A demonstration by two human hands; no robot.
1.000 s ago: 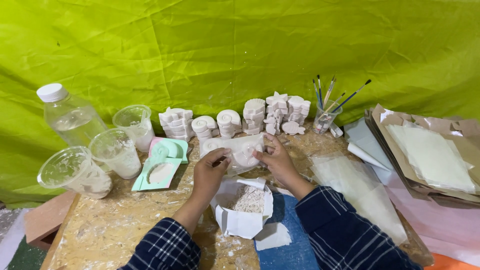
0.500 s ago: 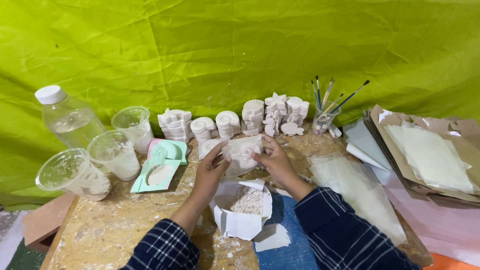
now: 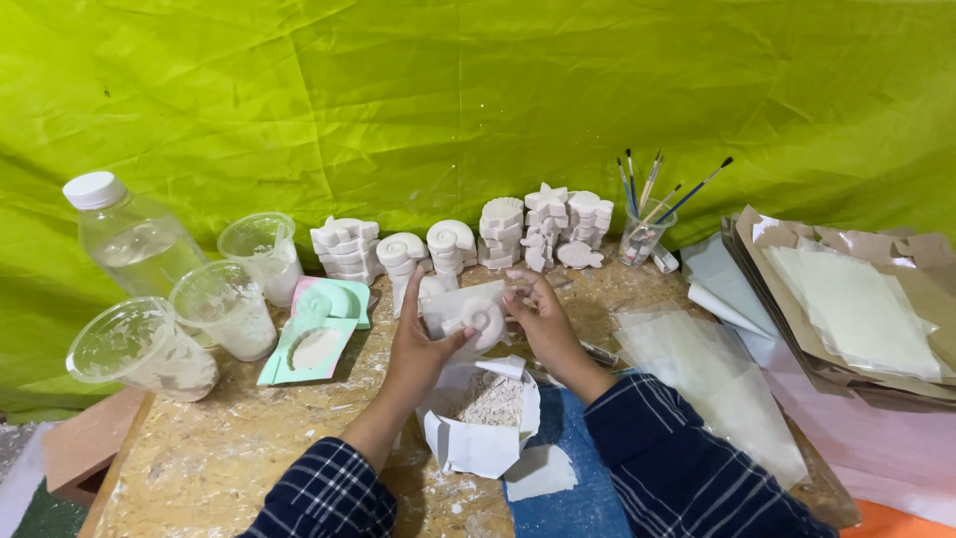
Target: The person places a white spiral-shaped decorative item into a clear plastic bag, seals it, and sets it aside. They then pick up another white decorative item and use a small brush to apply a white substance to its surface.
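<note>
We hold white spiral-shell cast [image 3: 485, 321] in clear wrapper mid-scene, above open paper box [image 3: 481, 423] of plaster crumbs. Left hand [image 3: 420, 347] curled under it, thumb on wrapper; right hand [image 3: 536, 311] pinches wrapper's far-right edge. Both equally near. Green mould [image 3: 317, 334] left, brown paper stack [image 3: 846, 299] right on bench [image 3: 229, 448].

View: single head cam, worn by the person.
Facing: fwd and down over table [image 3: 219, 458], toward green backdrop [image 3: 478, 100].
Range: close; left hand [image 3: 418, 344] and right hand [image 3: 543, 319] mid-frame at arm's length.
Edges: bottle [image 3: 129, 234] far left, papers [image 3: 856, 309] far right.
Shared: n/a, one view.
</note>
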